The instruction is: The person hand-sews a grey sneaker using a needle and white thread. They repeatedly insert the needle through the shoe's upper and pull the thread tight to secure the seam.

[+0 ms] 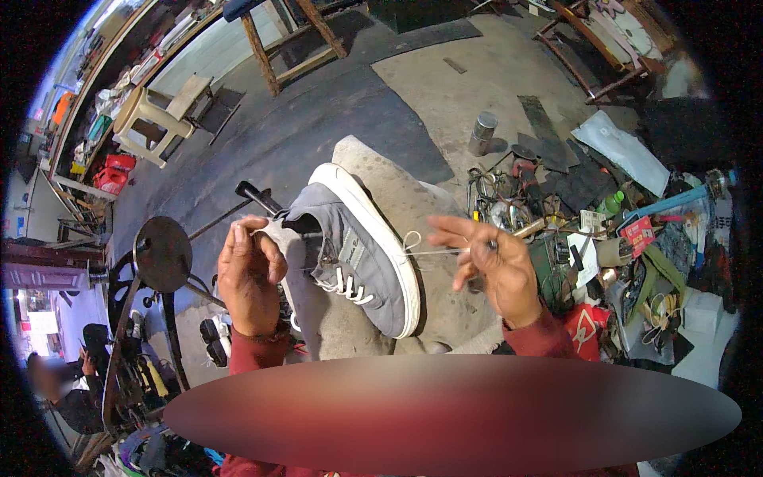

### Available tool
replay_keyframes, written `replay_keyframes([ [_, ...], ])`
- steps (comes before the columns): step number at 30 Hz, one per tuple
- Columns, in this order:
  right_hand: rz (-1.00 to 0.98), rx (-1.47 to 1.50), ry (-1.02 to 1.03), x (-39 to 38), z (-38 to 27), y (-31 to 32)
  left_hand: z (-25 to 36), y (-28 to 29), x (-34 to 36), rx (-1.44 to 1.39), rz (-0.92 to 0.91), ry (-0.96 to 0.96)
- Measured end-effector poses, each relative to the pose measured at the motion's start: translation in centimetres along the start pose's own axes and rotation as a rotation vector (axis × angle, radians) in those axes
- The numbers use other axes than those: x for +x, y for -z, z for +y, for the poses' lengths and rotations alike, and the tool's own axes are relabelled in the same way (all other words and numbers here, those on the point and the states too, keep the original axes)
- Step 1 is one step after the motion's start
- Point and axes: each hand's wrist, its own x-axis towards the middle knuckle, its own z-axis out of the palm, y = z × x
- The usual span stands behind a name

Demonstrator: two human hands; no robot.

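Note:
A grey canvas shoe (pixel 350 258) with a white rubber sole and white laces lies tilted on a worn beige cloth (pixel 350 155) in front of me. From the sole's edge, where a small loop stands up, a pale thread (pixel 437 253) stretches tautly to my right hand (pixel 501 266). That hand grips the thread between bent fingers, with other fingers spread toward the shoe. My left hand (pixel 250 274) is raised beside the shoe's opening, fingers curled. A faint strand runs between it and the laced side; its fingertips hide the grip.
Tools and scraps (pixel 509 199) crowd the right side, near a metal canister (pixel 482 133) and a white packet (pixel 620 151). At left stands a black iron machine with a round plate (pixel 163 254). A beige stool (pixel 151 127) is farther back; another person (pixel 71 389) sits at lower left.

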Motion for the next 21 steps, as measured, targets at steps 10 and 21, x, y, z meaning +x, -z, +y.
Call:
replay_keyframes([
  [10,-0.087,-0.873,0.063,1.1,2.2,-3.1,0.4,4.0,3.0,-0.192,0.007,-0.015],
  [21,0.01,-0.934,0.242,-0.2,4.2,-3.4,3.6,15.8,8.5,-0.234,0.184,-0.115],
])
